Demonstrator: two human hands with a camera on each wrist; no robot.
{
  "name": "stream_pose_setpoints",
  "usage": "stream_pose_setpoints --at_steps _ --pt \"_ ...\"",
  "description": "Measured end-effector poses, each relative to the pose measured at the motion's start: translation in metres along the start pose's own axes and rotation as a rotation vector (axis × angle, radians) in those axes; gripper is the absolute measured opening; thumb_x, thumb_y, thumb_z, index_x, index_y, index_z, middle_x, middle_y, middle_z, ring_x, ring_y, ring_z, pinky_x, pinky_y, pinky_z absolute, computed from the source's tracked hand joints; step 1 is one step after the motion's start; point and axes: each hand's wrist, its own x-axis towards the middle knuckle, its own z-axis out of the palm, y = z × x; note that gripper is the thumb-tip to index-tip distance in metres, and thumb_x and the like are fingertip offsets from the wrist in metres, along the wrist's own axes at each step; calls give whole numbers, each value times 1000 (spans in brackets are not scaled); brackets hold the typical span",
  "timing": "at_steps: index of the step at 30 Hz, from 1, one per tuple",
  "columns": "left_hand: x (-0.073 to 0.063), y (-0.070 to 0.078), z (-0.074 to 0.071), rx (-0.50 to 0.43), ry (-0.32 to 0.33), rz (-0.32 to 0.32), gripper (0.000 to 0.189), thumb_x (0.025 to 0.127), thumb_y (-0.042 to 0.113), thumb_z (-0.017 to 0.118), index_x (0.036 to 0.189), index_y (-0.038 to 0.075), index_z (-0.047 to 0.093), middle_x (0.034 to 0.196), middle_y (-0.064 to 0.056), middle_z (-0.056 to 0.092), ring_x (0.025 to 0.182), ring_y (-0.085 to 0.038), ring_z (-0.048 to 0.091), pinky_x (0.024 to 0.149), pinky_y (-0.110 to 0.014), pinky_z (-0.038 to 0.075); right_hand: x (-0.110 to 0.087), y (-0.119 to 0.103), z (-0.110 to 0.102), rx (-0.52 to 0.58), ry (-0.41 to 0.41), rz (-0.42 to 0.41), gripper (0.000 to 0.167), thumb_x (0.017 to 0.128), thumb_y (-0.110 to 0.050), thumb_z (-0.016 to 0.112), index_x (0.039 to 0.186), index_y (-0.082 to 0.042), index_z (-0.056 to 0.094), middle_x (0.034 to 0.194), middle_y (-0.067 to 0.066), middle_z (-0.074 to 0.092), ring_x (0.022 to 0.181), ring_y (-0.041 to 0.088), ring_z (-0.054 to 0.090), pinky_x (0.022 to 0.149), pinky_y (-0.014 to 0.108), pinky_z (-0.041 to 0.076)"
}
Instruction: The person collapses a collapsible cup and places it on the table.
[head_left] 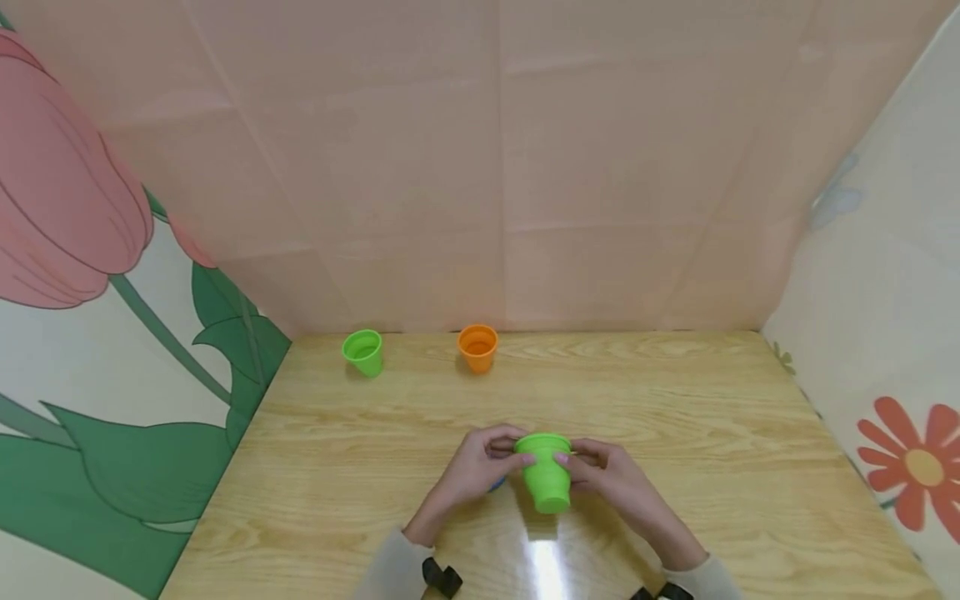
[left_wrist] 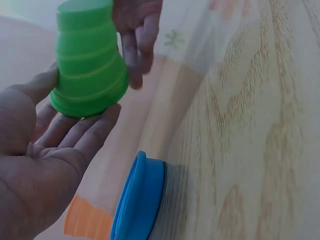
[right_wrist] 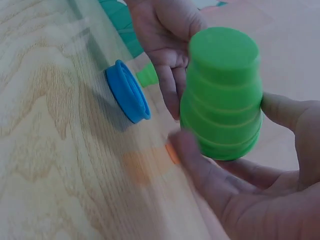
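Observation:
A ribbed green collapsible cup (head_left: 547,477) is held above the table, extended, with its rim away from me and its base toward me. My left hand (head_left: 472,468) grips its left side near the rim, thumb in front and fingers behind. On the right side, my right hand (head_left: 621,485) pinches it the same way. In both wrist views the green cup (right_wrist: 222,95) shows its closed base. Below the hands, a flattened blue collapsible cup (left_wrist: 142,200) lies on the table; the left hand mostly covers it in the head view.
Toward the table's back edge stand another green cup (head_left: 363,353), at the left, and an orange cup (head_left: 478,348), nearer the middle. Both are extended, mouths up. The wooden table (head_left: 675,400) meets a pink backdrop (head_left: 495,167) behind and flower-printed panels at both sides.

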Motion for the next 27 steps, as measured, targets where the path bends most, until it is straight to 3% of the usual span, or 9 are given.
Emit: stream_pose_setpoints --at_steps 6,9,13,20,27 --pt "1 -2 -1 -48 -6 -51 33 97 28 78 126 12 74 115 -15 80 98 -13 78 87 -43 67 2 -4 1 -54 102 -11 49 105 -34 66 138 2 63 131 19 71 108 17 73 93 28 63" --pt "1 -4 -1 -132 -34 -94 33 99 23 75 129 9 71 112 -21 79 91 -13 79 88 -54 66 2 -7 1 -47 148 -8 45 102 -35 69 134 -3 67 132 17 71 108 17 74 96 34 64" --pt "2 -5 -1 -278 -82 -134 33 103 17 69 133 2 67 112 -30 76 85 -17 80 88 -61 64 1 -10 0 -40 151 -24 42 102 -32 70 132 -4 68 131 17 72 109 17 74 99 43 64" --pt "0 -6 -2 -378 -92 -173 33 106 16 64 130 -5 66 111 -32 75 85 -21 81 82 -52 68 1 -11 1 -19 119 -10 47 104 -33 67 135 2 65 130 18 72 106 17 75 95 36 64" --pt "0 -4 -2 -390 -60 -235 33 104 22 67 123 -5 71 104 -25 79 75 -17 80 77 -45 69 5 -2 3 33 -5 -33 50 107 -29 61 137 11 60 133 25 69 110 16 74 95 29 64"
